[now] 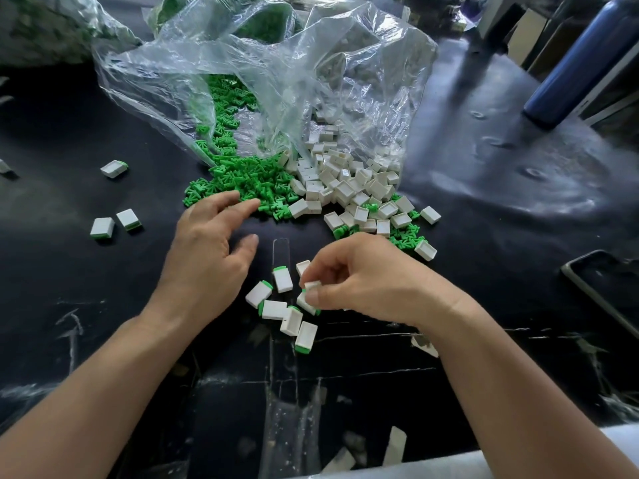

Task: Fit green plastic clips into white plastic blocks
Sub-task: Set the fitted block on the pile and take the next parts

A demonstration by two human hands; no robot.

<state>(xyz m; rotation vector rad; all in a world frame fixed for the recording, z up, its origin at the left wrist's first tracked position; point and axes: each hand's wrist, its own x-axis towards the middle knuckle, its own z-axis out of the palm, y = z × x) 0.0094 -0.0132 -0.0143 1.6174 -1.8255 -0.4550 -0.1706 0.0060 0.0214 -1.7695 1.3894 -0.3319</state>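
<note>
White block [313,285] is pinched in my right hand [363,281], just over the finished ones [275,309] on the black table [484,219]. Left hand [207,243] is spread loose, fingertips at the edge of the green clips [242,181].

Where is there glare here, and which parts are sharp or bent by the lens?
Head view: bright light glares on the clear plastic bag and leaves a pale sheen on the black table at right; the left hand, the right hand and the white block it pinches are sharp; the blue bottle leans, bent by the wide lens.
</note>
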